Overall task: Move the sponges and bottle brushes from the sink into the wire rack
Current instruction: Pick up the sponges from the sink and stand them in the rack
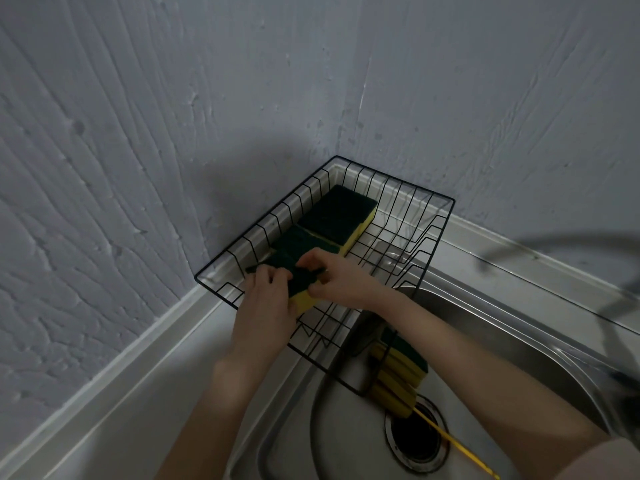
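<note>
A black wire rack (446, 202) stands in the corner, its near end overhanging the steel sink (485, 327). Two yellow sponges with dark green pads lie in it: one at the far end (337, 213), another (294, 242) just nearer. Both hands hold a third green-and-yellow sponge (303, 289) over the rack's near left part: my left hand (266, 299) grips its left end and my right hand (332, 275) pinches its right end. Down in the sink several more sponges (401, 365) lie stacked near the drain (417, 434), and a thin yellow brush handle (457, 445) crosses the drain.
Rough grey walls close the corner behind and left of the rack. A light countertop (138, 393) runs along the left wall. A dark blurred faucet (623, 292) reaches in from the right over the sink.
</note>
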`<control>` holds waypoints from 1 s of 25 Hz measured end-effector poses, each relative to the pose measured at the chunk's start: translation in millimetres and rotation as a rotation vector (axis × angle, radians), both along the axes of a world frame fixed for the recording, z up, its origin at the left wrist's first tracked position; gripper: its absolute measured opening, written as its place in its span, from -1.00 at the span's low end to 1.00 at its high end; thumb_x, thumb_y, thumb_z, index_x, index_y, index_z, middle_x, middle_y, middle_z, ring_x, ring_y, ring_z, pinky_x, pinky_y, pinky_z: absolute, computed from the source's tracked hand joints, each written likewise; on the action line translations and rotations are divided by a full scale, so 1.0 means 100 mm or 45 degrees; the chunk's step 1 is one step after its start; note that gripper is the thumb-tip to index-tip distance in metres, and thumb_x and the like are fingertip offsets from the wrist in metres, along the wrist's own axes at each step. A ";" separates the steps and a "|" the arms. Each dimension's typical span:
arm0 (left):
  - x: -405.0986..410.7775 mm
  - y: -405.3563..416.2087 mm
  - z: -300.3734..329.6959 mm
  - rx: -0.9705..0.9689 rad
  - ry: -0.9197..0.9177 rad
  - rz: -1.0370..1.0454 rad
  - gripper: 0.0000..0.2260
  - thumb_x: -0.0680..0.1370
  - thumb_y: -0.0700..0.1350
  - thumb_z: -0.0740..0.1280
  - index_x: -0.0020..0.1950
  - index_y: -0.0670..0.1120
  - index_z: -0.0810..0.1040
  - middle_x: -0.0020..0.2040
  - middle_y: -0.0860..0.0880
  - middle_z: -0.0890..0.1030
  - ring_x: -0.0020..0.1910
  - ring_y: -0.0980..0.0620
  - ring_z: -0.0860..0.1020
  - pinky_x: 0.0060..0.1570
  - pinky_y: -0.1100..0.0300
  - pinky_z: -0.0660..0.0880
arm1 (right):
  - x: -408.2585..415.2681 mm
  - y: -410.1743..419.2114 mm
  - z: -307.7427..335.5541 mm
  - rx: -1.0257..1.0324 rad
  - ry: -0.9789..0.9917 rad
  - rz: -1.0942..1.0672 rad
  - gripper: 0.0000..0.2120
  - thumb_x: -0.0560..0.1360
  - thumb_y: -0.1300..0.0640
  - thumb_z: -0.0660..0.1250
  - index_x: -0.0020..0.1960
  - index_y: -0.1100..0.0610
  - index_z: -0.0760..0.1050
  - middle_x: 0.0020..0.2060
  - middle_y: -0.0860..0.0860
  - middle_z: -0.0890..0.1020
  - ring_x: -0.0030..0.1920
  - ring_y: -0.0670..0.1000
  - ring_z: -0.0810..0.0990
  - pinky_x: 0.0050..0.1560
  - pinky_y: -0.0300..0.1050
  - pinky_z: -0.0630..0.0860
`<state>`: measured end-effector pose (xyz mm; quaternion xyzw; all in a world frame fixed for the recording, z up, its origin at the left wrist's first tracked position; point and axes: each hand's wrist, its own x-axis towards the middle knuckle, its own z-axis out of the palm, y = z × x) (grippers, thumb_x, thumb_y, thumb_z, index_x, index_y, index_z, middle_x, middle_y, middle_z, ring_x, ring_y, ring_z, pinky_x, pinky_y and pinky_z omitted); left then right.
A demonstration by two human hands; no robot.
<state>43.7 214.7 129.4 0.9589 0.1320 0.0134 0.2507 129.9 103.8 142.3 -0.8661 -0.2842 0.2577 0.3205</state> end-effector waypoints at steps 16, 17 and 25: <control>0.13 -0.03 0.00 0.162 0.206 0.031 -0.64 0.52 -0.13 0.26 0.29 -0.16 0.31 0.25 -0.18 0.37 0.24 -0.13 0.35 0.01 0.06 0.43 | 0.03 0.08 -0.21 -0.227 -0.429 0.134 -0.57 0.50 0.33 0.17 0.33 0.06 0.34 0.17 0.15 0.52 0.17 0.10 0.40 0.08 -0.04 0.44; 0.15 -0.04 -0.01 0.162 0.219 0.023 -0.64 0.52 -0.14 0.26 0.29 -0.16 0.31 0.26 -0.19 0.37 0.24 -0.14 0.35 0.02 0.05 0.43 | 0.02 0.08 -0.22 -0.258 -0.486 0.153 -0.57 0.50 0.34 0.17 0.33 0.08 0.34 0.18 0.14 0.51 0.17 0.10 0.38 0.11 -0.02 0.43; 0.20 -0.03 0.00 0.167 0.223 0.008 -0.65 0.52 -0.11 0.24 0.28 -0.17 0.35 0.25 -0.19 0.39 0.23 -0.16 0.36 -0.01 0.03 0.42 | -0.05 0.01 -0.16 -0.294 -0.605 0.205 -0.51 0.49 0.35 0.17 0.39 0.10 0.28 0.25 0.13 0.41 0.20 0.11 0.36 0.19 -0.06 0.37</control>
